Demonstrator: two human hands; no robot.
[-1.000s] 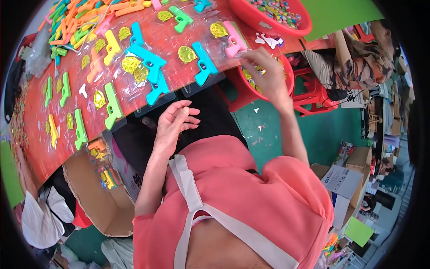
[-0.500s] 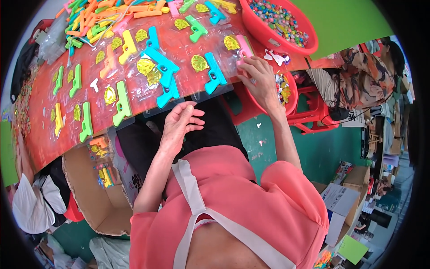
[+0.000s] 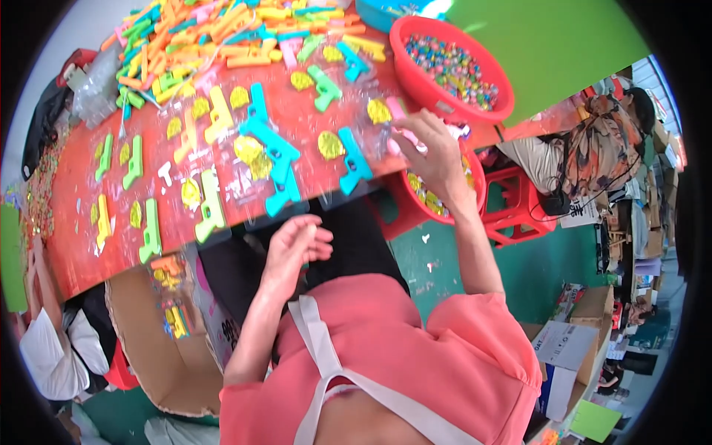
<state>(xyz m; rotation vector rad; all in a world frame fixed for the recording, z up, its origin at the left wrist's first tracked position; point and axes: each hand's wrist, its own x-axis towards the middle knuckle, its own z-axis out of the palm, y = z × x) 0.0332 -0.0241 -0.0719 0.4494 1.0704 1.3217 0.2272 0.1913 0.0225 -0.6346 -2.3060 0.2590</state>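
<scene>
My right hand (image 3: 436, 152) reaches over the table's right edge, its fingers bent but apart, the fingertips at a pink toy pistol (image 3: 396, 109) that they partly cover. Next to that pistol lies a clear yellow piece (image 3: 379, 111). My left hand (image 3: 293, 248) hovers in front of the table edge with its thumb and fingertips pressed together; whatever it pinches is too small to make out. Closest to it are overlapping blue toy pistols (image 3: 280, 163) with yellow pieces (image 3: 254, 152). Another blue toy pistol (image 3: 354, 162) lies between my two hands. Clear plastic trays hold several of these toys.
A heap of coloured toy pistols (image 3: 222, 33) covers the far side. A red basin (image 3: 500, 111) of small colourful balls stands far right. Below it, a red bowl (image 3: 480, 174) of yellow pieces stands by a red stool (image 3: 512, 230). An open cardboard box (image 3: 159, 371) sits lower left.
The view has tilted, so the table sits lower in the picture and more of the far heap and a blue container show. My right hand stays at the pink toy pistol; my left hand stays pinched.
</scene>
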